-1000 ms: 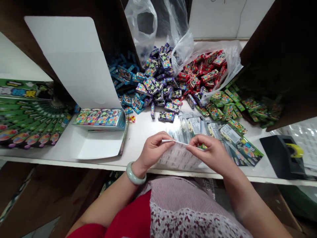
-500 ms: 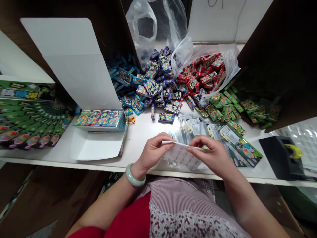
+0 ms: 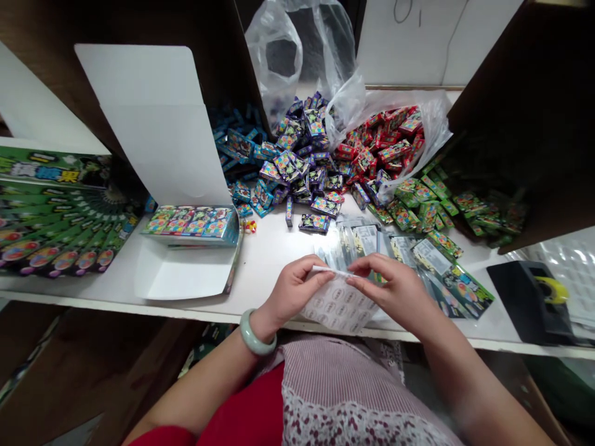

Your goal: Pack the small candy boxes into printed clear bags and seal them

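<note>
My left hand [image 3: 294, 291] and my right hand [image 3: 393, 290] both pinch the top edge of a clear plastic sheet of round stickers [image 3: 338, 305] at the table's front edge. The sheet hangs toward me between the hands. A jade bangle [image 3: 255, 336] sits on my left wrist. Behind the hands lies a fan of flat printed packets [image 3: 421, 254]. An open white display box [image 3: 186, 248] with a row of small colourful boxes stands to the left.
Heaps of small boxes fill the back: blue [image 3: 237, 148], purple [image 3: 297, 161], red in a clear bag [image 3: 381, 145], green [image 3: 432, 204]. Green flat cartons [image 3: 56, 217] are stacked at left. A black tape dispenser [image 3: 534, 297] stands at right.
My hands have drawn closer together along the sheet's top edge, and the view has shifted slightly.
</note>
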Motion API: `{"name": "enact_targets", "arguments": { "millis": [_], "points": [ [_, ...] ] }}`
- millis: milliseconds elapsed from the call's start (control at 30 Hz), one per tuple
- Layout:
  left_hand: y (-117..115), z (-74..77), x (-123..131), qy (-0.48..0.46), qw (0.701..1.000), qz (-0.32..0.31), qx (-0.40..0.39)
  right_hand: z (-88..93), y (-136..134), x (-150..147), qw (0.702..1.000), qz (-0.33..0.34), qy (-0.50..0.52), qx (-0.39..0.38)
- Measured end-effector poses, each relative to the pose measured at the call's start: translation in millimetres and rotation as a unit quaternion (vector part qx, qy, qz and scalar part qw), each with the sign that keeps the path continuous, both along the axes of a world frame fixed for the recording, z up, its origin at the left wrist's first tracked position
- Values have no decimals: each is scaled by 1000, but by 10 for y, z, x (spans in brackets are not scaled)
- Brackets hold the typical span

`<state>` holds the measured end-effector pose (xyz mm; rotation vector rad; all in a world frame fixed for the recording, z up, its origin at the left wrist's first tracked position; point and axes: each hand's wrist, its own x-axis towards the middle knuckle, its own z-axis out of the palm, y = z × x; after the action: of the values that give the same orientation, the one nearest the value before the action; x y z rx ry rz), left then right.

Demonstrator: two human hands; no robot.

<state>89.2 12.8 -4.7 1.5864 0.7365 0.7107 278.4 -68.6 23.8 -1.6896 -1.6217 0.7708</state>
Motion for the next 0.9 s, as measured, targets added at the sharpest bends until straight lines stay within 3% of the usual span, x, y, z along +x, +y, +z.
{"name": "enact_targets", "arguments": {
  "millis": [200,500,567,733,900],
  "points": [
    [-1,-13,15,-57,996,47,-59,-50,62,-16,999,-6,21,-25],
    [22,-90,-9,2,996,61,-67,-142,61,-21,997,-13,61,-36],
    [25,-84,-16,-5,997,51,-66,-165,70,-22,997,-13,64,-38],
    [52,-63,-40,5,988,-40,-150,-213,88,32,997,-16,56,-48],
    [103,-104,-24,-5,986,6,-167,-249,5,211,995,-21,72,-63]
  ]
}}
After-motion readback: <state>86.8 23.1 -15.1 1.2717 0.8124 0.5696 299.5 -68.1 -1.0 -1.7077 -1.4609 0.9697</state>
